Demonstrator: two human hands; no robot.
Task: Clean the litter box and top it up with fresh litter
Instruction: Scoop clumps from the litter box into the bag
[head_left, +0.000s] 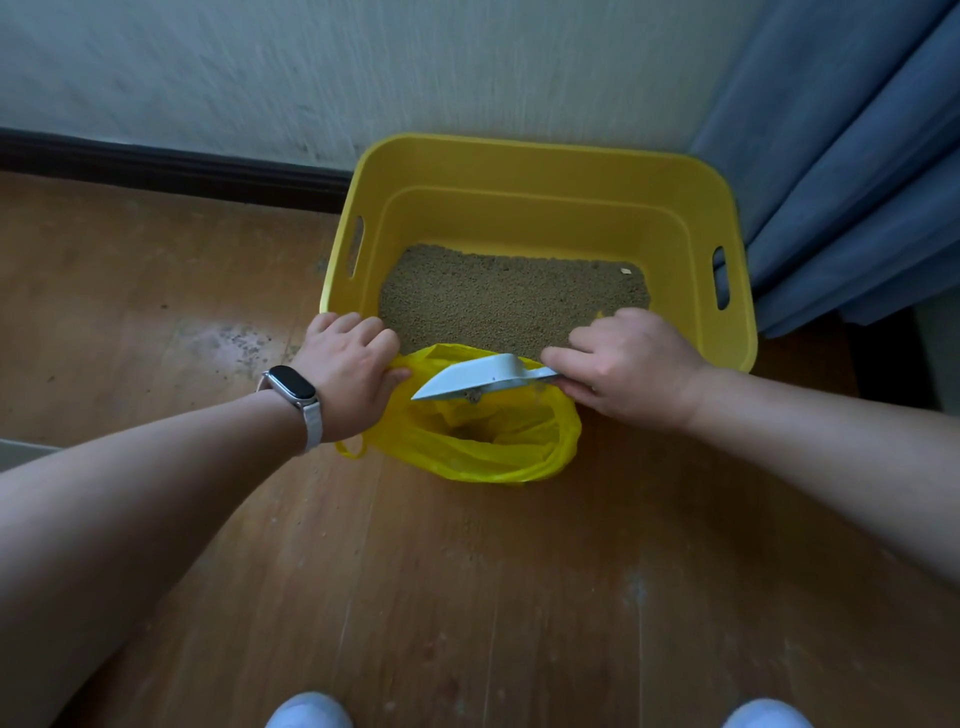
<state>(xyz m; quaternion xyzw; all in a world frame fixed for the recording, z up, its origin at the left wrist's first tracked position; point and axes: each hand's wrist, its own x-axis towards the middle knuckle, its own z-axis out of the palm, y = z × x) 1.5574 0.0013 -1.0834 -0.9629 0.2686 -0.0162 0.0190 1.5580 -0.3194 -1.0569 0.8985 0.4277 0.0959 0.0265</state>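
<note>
A yellow plastic litter box (524, 171) stands on the wooden floor against the wall, its bottom covered with brownish litter (509, 299). In front of it sits an open yellow plastic bag (498, 447). My left hand (350, 371), with a watch on the wrist, grips the bag's left rim and holds it open. My right hand (631, 366) holds the handle of a white litter scoop (478, 379), tilted down over the bag's mouth. A small clump hangs at the scoop's lower edge. Some litter lies at the bottom of the bag.
A blue curtain (852, 156) hangs to the right of the box. A dark baseboard (171, 166) runs along the white wall. Scattered litter grains dot the floor (234, 343) left of the box. My two shoe tips (311, 712) show at the bottom edge.
</note>
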